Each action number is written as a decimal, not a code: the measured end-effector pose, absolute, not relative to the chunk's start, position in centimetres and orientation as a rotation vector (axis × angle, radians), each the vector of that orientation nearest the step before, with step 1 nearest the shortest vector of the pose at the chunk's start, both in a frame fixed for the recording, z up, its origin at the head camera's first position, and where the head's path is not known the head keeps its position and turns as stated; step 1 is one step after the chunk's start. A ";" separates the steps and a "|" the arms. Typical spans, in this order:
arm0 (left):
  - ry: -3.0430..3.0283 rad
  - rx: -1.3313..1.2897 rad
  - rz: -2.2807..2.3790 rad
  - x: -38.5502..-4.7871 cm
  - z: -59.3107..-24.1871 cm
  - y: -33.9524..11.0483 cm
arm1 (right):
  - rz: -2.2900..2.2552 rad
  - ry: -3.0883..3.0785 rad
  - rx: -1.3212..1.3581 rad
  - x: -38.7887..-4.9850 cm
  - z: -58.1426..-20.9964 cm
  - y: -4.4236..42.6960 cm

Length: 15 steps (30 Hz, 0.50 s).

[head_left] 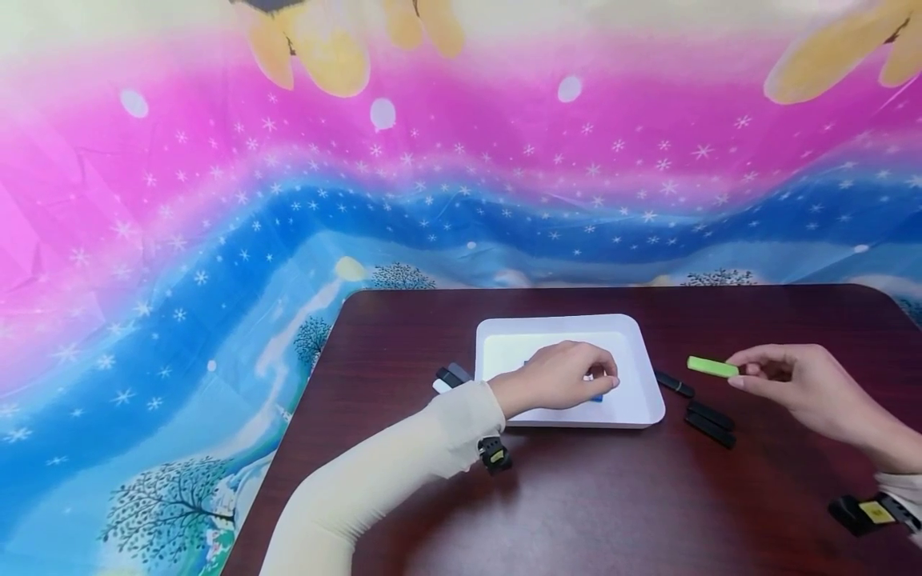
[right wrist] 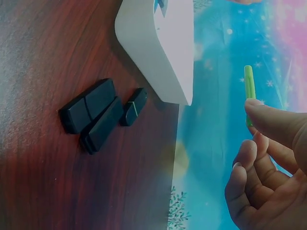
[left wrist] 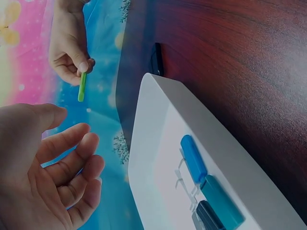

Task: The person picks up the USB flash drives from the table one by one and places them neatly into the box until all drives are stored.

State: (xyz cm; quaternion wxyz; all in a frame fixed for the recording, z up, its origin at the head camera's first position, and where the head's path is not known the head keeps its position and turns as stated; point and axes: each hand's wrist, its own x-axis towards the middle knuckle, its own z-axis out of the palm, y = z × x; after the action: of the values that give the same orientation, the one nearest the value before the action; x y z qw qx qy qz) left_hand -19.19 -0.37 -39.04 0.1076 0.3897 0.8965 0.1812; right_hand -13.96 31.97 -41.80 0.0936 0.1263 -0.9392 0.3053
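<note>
A small, flat, bright green stick [head_left: 711,367] is held up by its end between the thumb and fingers of my right hand [head_left: 807,384], to the right of the white tray [head_left: 641,404]. My left hand [head_left: 569,374] hovers over the tray with relaxed, slightly bent fingers and nothing in them. Inside the tray, partly hidden by that hand in the head view, lie a blue stick [left wrist: 193,158], a teal stick [left wrist: 223,203] and a dark one [left wrist: 209,215], seen in the left wrist view.
Right of the tray lie two black sticks [right wrist: 88,105] side by side and a slimmer black stick [right wrist: 134,106] with a thin band. Dark sticks [head_left: 454,374] and a white one [head_left: 442,386] rest by its left side. A printed cloth [head_left: 461,184] hangs behind the brown table [head_left: 576,496].
</note>
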 end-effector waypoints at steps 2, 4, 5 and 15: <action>2.636 1.142 0.546 -19.3 -39.0 -0.6 | 0.907 -2.794 0.378 -14.1 -41.7 31.7; 2.638 1.136 0.553 -19.4 -39.1 -0.8 | 0.914 -2.801 0.379 -14.2 -41.5 31.5; 2.639 1.134 0.554 -19.4 -39.1 -0.9 | 0.919 -2.800 0.381 -14.3 -41.4 31.3; 2.653 1.100 0.586 -19.8 -39.0 -2.0 | 0.985 -2.741 0.448 -14.4 -41.2 30.1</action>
State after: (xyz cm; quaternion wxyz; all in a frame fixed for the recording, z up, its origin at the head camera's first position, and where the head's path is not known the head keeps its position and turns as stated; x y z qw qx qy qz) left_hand -19.77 -2.03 -39.05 0.1049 0.3730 0.9002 0.1988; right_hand -14.44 30.07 -41.18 0.0970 0.1514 -0.9257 0.3328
